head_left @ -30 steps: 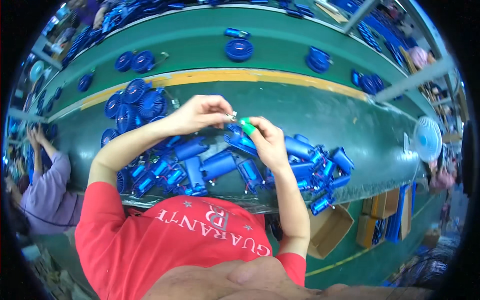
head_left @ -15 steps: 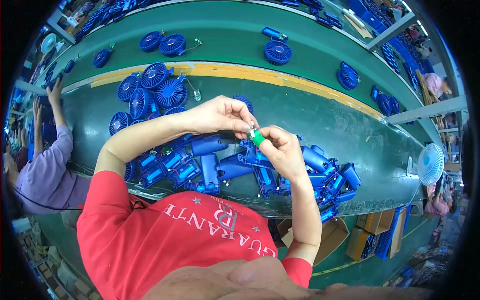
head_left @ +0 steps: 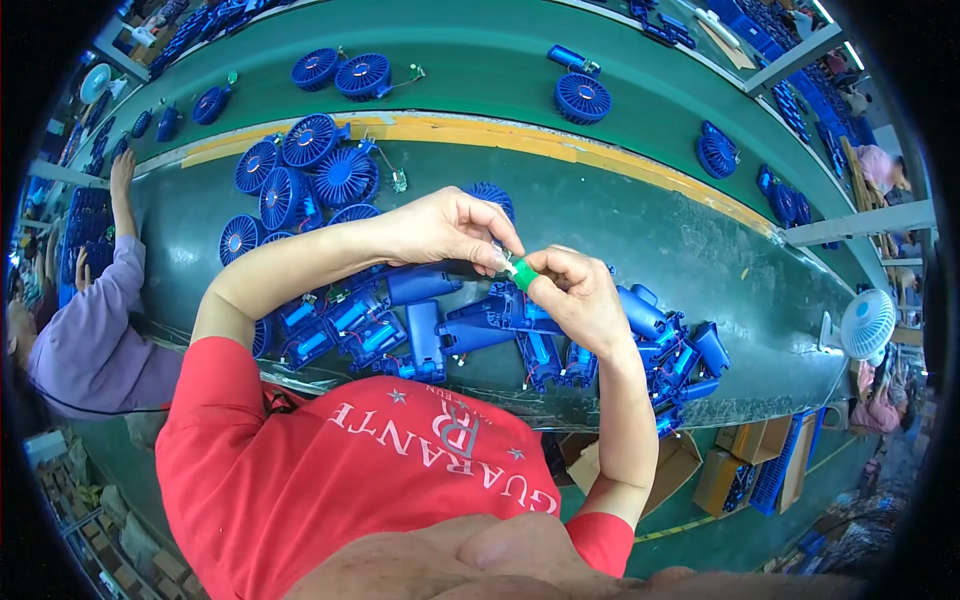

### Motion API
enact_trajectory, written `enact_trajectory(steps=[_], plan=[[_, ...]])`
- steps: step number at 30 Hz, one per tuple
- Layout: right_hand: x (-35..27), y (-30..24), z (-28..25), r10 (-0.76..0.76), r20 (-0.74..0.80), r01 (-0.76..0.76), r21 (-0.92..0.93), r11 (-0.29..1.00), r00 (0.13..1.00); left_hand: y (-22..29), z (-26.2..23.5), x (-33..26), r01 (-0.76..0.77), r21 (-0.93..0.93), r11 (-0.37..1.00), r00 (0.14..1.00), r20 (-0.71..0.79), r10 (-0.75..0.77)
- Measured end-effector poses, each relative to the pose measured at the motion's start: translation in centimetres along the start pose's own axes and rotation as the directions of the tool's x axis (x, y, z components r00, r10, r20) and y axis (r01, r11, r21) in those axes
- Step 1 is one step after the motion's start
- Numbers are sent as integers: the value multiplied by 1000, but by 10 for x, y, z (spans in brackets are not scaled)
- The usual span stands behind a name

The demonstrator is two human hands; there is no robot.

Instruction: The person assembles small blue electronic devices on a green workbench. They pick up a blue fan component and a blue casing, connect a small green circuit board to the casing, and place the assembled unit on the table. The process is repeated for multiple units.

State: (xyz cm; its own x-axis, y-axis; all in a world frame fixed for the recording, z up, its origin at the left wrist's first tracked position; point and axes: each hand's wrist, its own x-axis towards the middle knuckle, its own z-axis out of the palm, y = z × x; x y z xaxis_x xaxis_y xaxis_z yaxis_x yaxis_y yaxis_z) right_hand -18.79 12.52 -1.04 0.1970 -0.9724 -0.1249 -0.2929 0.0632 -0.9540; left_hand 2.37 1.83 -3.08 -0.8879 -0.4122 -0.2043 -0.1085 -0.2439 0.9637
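Observation:
My left hand [head_left: 452, 232] and my right hand [head_left: 583, 298] meet above the middle of the bench. My right thumb and forefinger pinch a small green piece [head_left: 523, 274] that looks like a circuit board. At its left end a white connector [head_left: 509, 266] sits between my left thumb and forefinger. Fingertips hide most of both parts. Below my hands lies a heap of blue handle housings [head_left: 425, 335], some with wires showing. Round blue fan heads [head_left: 345, 177] are piled behind my left forearm, one with a wired circuit board [head_left: 399, 180] hanging off.
Beyond a yellow-edged strip [head_left: 480, 133], a green conveyor belt [head_left: 470, 85] carries more blue fan heads [head_left: 582, 98]. A white desk fan [head_left: 866, 325] stands at the bench's right end. At left works a person in a purple sleeve [head_left: 100, 310]. Cardboard boxes [head_left: 727, 478] stand below right.
Fan heads on the belt have shifted to the right. My hands stay together, a little farther right, with the left fingertips now closer to the green piece. The co-worker's lower hand has dropped.

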Motion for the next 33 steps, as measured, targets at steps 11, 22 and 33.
enact_trajectory(steps=[11,22,33], plan=[[3,-7,-4,99,100,-96,-32,995,990,-6,-2,1,83,-135,987,996,47,-78],[8,1,5,-49,-24,48,-46,998,999,-7,-7,8,-15,-81,997,999,27,18],[8,20,-43,-381,-321,227,-426,876,867,41,-96,113,-162,733,661,778,-318,543]])
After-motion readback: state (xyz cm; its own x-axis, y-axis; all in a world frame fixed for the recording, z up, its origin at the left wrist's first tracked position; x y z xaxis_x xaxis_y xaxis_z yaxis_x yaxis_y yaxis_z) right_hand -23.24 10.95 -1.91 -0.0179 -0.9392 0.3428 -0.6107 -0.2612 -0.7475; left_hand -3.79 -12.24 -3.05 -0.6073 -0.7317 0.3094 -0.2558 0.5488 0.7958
